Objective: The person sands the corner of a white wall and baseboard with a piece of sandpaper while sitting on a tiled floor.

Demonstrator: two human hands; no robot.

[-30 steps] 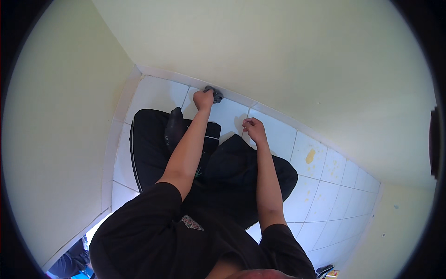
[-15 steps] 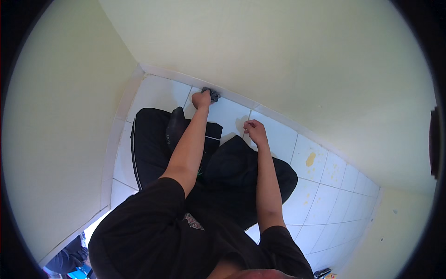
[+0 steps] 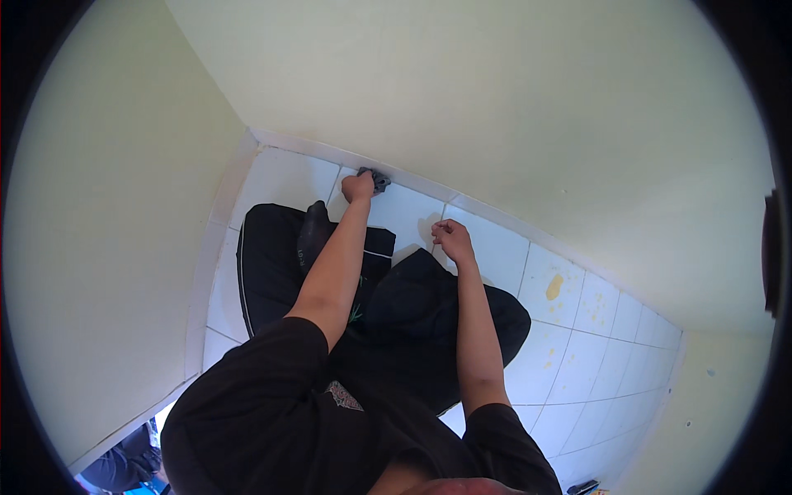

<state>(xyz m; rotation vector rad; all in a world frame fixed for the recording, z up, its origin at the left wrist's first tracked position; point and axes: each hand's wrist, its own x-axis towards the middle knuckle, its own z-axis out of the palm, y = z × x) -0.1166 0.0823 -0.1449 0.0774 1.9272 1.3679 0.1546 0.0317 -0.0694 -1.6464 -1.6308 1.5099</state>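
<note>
My left hand (image 3: pixel 358 187) is closed on a crumpled grey cloth (image 3: pixel 380 181), which it holds against the white tiled floor (image 3: pixel 404 213) at the foot of the far wall. Farther right, my right hand (image 3: pixel 453 238) hovers over the tiles near my knee. Its fingers are loosely bent and a little apart, and nothing shows in them. Between my arms and the floor are my folded legs in black trousers (image 3: pixel 412 289), with a dark sock (image 3: pixel 314 235) on the foot beside my left forearm.
A pale skirting (image 3: pixel 450 196) runs below the far wall (image 3: pixel 462 91), meeting the left wall (image 3: pixel 124 206) in a corner. Yellowish stains (image 3: pixel 554 287) spot the tiles on the right. Another person in dark clothes (image 3: pixel 124 462) is partly visible at the lower left.
The whole view has shifted slightly, so the floor and wall sit a little lower. My left hand keeps its hold on the cloth by the skirting; my right hand has hardly moved.
</note>
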